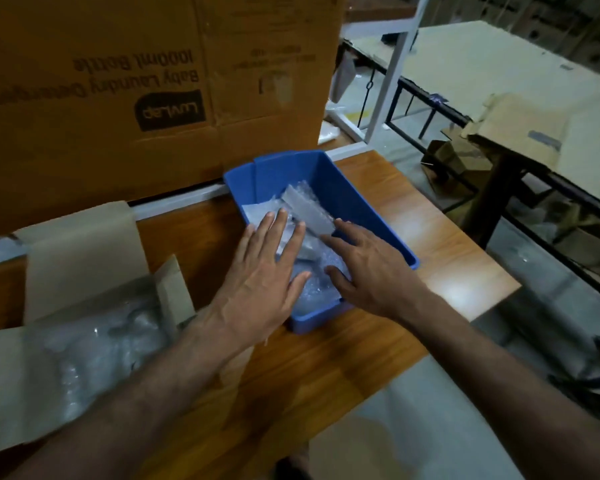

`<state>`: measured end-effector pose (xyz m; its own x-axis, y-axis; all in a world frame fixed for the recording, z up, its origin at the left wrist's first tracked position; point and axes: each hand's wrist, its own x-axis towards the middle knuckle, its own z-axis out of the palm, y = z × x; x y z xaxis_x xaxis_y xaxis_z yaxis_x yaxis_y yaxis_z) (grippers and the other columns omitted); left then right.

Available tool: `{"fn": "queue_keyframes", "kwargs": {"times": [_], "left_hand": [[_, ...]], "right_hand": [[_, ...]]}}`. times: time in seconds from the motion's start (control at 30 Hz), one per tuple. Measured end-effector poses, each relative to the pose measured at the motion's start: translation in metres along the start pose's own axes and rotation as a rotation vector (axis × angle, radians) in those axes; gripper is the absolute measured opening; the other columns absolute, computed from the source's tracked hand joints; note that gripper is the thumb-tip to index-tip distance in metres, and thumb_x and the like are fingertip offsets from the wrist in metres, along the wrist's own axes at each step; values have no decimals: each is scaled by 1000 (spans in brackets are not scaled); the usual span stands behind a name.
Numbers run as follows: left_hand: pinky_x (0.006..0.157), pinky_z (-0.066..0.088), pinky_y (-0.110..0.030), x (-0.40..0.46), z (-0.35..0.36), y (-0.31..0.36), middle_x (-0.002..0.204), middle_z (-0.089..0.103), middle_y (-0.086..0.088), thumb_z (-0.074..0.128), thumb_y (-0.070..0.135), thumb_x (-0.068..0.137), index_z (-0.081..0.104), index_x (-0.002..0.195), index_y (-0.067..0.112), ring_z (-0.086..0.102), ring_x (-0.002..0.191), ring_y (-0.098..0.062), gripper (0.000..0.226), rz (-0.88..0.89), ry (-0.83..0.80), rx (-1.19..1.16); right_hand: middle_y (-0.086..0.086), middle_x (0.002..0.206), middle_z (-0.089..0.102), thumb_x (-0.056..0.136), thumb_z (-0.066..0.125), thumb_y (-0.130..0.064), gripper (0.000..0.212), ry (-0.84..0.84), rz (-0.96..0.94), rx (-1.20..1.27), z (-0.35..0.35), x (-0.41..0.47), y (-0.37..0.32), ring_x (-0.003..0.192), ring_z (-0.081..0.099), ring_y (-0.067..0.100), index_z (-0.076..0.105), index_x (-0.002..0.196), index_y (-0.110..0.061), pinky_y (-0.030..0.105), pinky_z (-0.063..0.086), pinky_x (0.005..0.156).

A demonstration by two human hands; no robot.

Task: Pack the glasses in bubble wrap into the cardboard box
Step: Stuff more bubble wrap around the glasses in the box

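Note:
A blue plastic bin stands on the wooden table and holds several bubble-wrapped glasses packets. My left hand lies flat over the packets at the bin's left side, fingers spread. My right hand reaches in from the right, its fingertips touching the end of the long upper packet. Neither hand has closed around anything. An open cardboard box sits at the left of the table with bubble-wrapped packets inside it.
A large printed brown carton stands behind the bin and box. The wooden table ends just right of the bin. Beyond lie a white metal frame, another table with cardboard, and scraps on the floor.

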<state>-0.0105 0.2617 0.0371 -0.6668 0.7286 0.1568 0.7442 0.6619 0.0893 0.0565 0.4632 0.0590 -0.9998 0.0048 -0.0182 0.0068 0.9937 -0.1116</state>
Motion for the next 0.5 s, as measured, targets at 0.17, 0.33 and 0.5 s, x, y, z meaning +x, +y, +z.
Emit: {"fn": "queue_keyframes", "kwargs": {"times": [0.17, 0.33, 0.5], "left_hand": [[127, 1, -51, 21, 8, 7, 170, -10, -16, 21, 55, 105, -2, 163, 19, -11, 157, -30, 72, -1, -44, 43], [126, 1, -53, 35, 11, 7, 169, -14, -17, 18, 52, 107, -4, 163, 19, -15, 156, -31, 68, -43, -62, 56], [125, 0, -54, 37, 11, 9, 167, -21, -17, 16, 50, 107, -6, 163, 19, -19, 155, -33, 68, -66, -96, 80]], "right_hand": [[2, 155, 45, 93, 65, -46, 60, -348, -44, 34, -11, 29, 27, 140, 44, 21, 47, 149, -33, 42, 42, 110], [-1, 140, 61, 87, 76, -40, 56, -679, -124, -95, -15, 62, 28, 123, 60, 20, 58, 140, -38, 23, 44, 89], [-1, 139, 62, 88, 77, -25, 53, -835, -200, -133, 1, 79, 17, 122, 61, 21, 61, 138, -32, 39, 53, 99]]}}
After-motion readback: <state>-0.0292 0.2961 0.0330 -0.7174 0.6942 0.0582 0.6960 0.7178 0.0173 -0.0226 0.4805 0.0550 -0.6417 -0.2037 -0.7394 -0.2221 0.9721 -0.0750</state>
